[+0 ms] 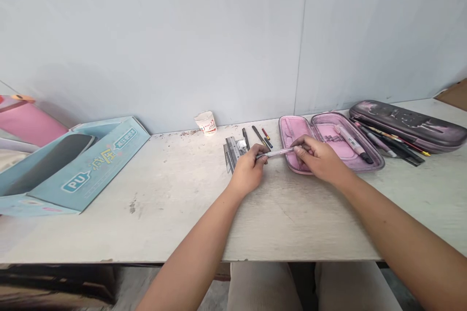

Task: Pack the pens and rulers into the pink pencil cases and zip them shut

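The right hand [316, 159] closes its fingers and thumb on a slim pale-pink pen [277, 153], while the left hand [250, 167] curls its fingers around the pen's narrower end. Held at both ends, the pen lies level and crosswise, its grip seemingly steadied by the two-handed hold. It spans the left edge of an open pink zip pencil case [292, 126], with the right hand above the case's quilted lining and the left hand just outside it. A thick pink-and-black marker [352, 142] lies in the case's other half, apparently set there in the open compartment.

Just beyond the left hand, a bundle of metal rulers [231, 153] and a few short dark pens [260, 135] lie loose on a scuffed white tabletop [164, 214], kept within easy reach. To the right, a long dark pencil case with pink marbling [408, 124] lies closed behind a fanned group of pens and markers [388, 145]. A small white paper cup [205, 123] stands against a pale blue wall [164, 43]. Further left, a flattened teal cardboard box with printed lettering [87, 170] rests at an angle, next to a pink tube [29, 124] near the table's far corner.
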Action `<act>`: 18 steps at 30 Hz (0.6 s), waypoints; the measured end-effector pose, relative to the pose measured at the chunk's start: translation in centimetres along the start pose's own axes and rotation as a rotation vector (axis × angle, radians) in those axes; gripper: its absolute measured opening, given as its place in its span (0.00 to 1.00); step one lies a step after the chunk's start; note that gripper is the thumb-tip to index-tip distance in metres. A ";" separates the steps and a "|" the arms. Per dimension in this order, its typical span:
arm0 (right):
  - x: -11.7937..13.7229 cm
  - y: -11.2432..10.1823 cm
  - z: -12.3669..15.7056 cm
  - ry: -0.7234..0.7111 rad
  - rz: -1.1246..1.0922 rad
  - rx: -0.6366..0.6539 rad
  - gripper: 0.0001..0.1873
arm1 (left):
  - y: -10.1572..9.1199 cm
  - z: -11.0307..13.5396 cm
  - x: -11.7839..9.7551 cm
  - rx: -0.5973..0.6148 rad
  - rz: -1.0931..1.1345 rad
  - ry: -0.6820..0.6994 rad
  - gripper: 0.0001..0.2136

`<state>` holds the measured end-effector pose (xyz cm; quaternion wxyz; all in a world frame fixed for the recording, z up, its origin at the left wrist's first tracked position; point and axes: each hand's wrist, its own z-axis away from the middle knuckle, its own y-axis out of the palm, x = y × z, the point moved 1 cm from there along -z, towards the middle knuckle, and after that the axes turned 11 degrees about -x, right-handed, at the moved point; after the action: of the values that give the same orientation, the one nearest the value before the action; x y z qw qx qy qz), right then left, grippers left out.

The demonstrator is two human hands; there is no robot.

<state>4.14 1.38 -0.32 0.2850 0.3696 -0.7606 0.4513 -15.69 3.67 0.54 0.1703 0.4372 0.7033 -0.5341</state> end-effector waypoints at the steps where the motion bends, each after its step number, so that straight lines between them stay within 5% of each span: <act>1: 0.0 0.0 0.0 0.009 0.028 -0.011 0.17 | 0.0 0.0 0.0 0.004 0.001 0.003 0.07; 18: 0.2 -0.5 -0.1 0.052 -0.032 -0.004 0.18 | 0.2 -0.1 0.0 0.001 0.038 0.010 0.07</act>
<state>4.40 1.29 0.12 0.3128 0.3693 -0.7477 0.4547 -15.54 3.75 0.47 0.1768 0.4529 0.6955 -0.5290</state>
